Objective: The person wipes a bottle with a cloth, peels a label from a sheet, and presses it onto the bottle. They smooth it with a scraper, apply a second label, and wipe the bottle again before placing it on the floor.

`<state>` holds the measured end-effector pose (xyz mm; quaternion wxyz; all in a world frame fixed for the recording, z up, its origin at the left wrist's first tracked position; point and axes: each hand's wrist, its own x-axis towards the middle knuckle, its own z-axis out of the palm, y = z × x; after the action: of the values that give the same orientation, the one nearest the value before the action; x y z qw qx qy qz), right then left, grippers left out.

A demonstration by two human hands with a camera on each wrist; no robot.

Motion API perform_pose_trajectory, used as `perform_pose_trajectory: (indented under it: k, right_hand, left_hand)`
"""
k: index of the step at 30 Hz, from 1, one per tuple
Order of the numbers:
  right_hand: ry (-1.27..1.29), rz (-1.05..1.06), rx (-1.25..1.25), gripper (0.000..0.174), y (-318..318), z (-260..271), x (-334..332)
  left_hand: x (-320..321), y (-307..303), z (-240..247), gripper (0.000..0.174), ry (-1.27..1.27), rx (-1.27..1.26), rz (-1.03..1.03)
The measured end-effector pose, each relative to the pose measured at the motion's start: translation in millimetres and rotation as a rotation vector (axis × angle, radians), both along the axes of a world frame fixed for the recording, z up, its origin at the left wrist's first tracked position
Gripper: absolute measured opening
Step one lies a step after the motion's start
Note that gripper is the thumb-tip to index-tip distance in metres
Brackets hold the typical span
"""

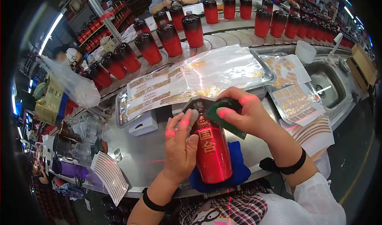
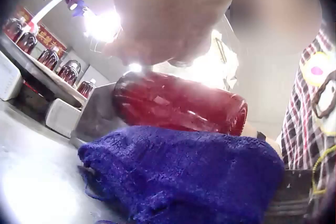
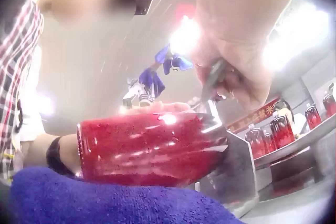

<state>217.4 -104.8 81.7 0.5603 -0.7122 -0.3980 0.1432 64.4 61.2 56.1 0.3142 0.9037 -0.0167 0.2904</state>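
A red bottle with a dark neck [image 1: 215,161] lies on a blue cloth [image 1: 240,163], gold characters on its upper side. My left hand [image 1: 180,147] rests along the bottle's left side near the shoulder, fingers extended. Pinched in my right hand [image 1: 248,115] is a dark green flat piece [image 1: 227,119], held against the bottle's shoulder. In the left wrist view the bottle [image 2: 178,103] lies above the cloth [image 2: 184,176]. The right wrist view shows the bottle [image 3: 147,150] and my right hand [image 3: 236,66] gripping the dark piece [image 3: 214,79] by the neck end.
Behind the bottle, a tray [image 1: 267,68] holds sheets of gold decals [image 1: 159,87]. Red-black bottles [image 1: 170,40] stand along a curved conveyor [image 1: 223,38]. A striped sheet [image 1: 109,175] lies at left; another tray [image 1: 296,101] and a sink [image 1: 328,85] are at right.
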Motion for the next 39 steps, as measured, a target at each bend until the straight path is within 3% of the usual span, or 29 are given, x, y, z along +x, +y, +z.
perform_pose_trajectory:
  k: [2, 6, 9, 11, 13, 16, 17, 19, 21, 28, 39]
  right_hand:
    - [-0.068, 0.086, 0.011, 0.026, 8, 0, 1]
    - [-0.459, -0.142, -0.012, 0.015, 21, 10, 6]
    - [-0.877, -0.03, 0.031, 0.015, 23, 15, -9]
    - [-1.147, 0.106, 0.007, 0.02, 13, 17, -28]
    - [-0.982, 0.451, 0.0, 0.017, -1, 17, -51]
    - [-0.53, 0.313, 0.119, 0.015, -14, 15, -49]
    - [-0.323, 0.235, 0.042, 0.019, -21, 22, -41]
    - [-0.1, 0.021, -0.001, 0.027, -22, 9, -26]
    - [0.052, -0.054, 0.006, 0.025, -20, 6, -14]
    - [0.275, -0.074, -0.018, 0.027, -11, 6, 4]
    - [0.446, 0.076, -0.076, 0.024, -11, 4, 18]
  left_hand:
    - [-1, -2, -1, 0.051, 0.015, -0.095, 0.01]
    - [-4, -6, -5, 0.05, 0.015, -0.24, 0.046]
    - [-8, 0, -12, 0.05, 0.052, -0.251, 0.079]
    - [-6, 2, -19, 0.049, -0.005, -0.394, 0.052]
    - [-5, 5, -21, 0.048, -0.016, -0.484, 0.048]
    - [4, 12, -14, 0.042, 0.03, -0.622, 0.022]
    - [10, 13, -11, 0.04, 0.071, -0.675, 0.01]
    - [21, 11, -10, 0.037, 0.154, -0.78, -0.019]
    - [29, 4, -14, 0.036, 0.183, -0.818, -0.013]
    - [31, -2, -12, 0.037, 0.214, -1.247, -0.153]
    - [29, -1, -12, 0.037, 0.196, -1.203, -0.153]
